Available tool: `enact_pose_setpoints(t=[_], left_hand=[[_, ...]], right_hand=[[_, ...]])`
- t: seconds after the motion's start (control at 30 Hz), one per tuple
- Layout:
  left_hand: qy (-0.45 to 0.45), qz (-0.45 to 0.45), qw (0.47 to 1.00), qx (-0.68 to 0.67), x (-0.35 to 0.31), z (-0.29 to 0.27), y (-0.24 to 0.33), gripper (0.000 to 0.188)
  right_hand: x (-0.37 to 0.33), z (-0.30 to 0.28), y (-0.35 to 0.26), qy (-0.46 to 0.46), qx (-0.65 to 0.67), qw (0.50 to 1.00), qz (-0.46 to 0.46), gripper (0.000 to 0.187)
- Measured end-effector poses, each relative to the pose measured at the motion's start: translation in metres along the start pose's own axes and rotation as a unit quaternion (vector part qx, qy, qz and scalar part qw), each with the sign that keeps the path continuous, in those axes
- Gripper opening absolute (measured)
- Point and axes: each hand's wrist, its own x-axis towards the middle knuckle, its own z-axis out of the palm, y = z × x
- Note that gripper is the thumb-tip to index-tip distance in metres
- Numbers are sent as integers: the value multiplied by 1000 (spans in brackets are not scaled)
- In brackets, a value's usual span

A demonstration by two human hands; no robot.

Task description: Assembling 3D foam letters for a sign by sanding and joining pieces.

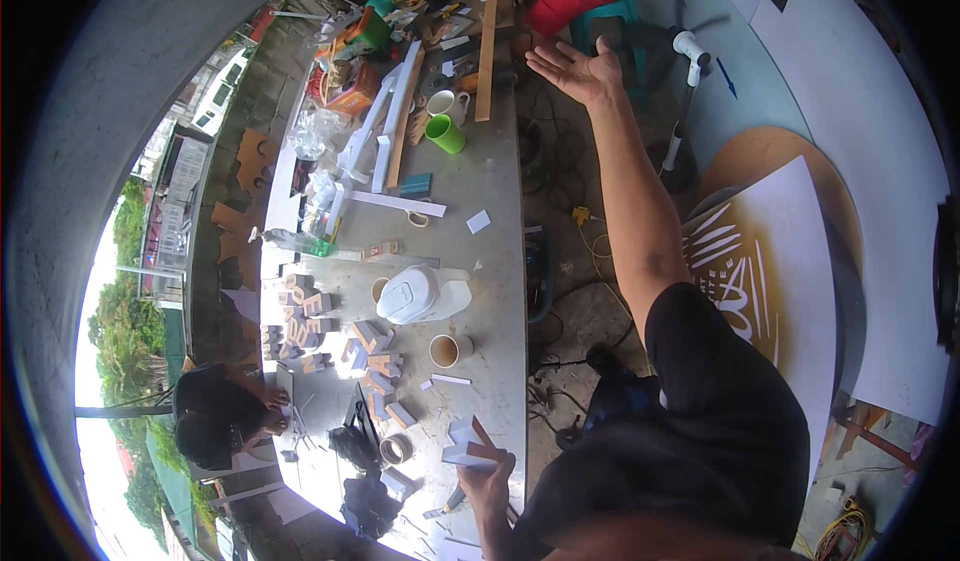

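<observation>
- Down at the near edge of the worktop (492, 261), here's the left hand (487, 483), fingers pinching an angular block (470, 454), grey-white with a brown side.
- That block is up in the hand, over the worktop's edge, just beside a tool with a dark handle (456, 498).
- Now the right hand (580, 69): arm stretched far out past the worktop's edge, palm turned up, fingers loosely spread.
- On the worktop, 2 clusters of letter-shaped blocks, a nearer group (378, 364) and a farther group (300, 313), sit close to each other.
- Next to them, a white jug (408, 296), and just beside that a cup (450, 351) with something brownish inside.
- Near the left hand, a roll of tape (395, 449) and crumpled black plastic (370, 506).
- Further up, a green cup (445, 135) stands beside a white mug (442, 104), with long strips (393, 121) lying close by.
- Across the worktop, a co-worker in a black cap (205, 416) leans in, both hands at the edge; whether those fingers grip anything, I can't tell.
- At the top, another person in red shorts (565, 3), near a long wooden strip (488, 56).
</observation>
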Motion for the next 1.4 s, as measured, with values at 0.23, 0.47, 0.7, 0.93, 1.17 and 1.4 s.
enact_pose_setpoints(t=[0.23, 0.47, 0.7, 0.93, 1.17, 1.4], left_hand=[[13, 23, 999, -31, -12, 2, 2, 32], [60, -6, 998, -25, -19, 2, 15, 16], [141, 139, 977, 85, -12, -5, 75, 44], [212, 283, 909, 221, -46, -36, 61, 61], [317, 355, 838, 267, -77, -83, 51, 46], [412, 395, 788, 231, -92, -126, 29, 36]], right_hand=[[-79, -13, 44, 8, -139, 990, 38, 77], [-258, -28, 182, -77, -421, 863, 270, 54], [-368, 51, 236, -370, -528, 748, 158, 107], [-380, 57, 292, -535, -483, 685, 110, 101], [-432, 70, 339, -559, -414, 717, 35, 59], [-472, 98, 371, -596, -426, 677, 69, 47]])
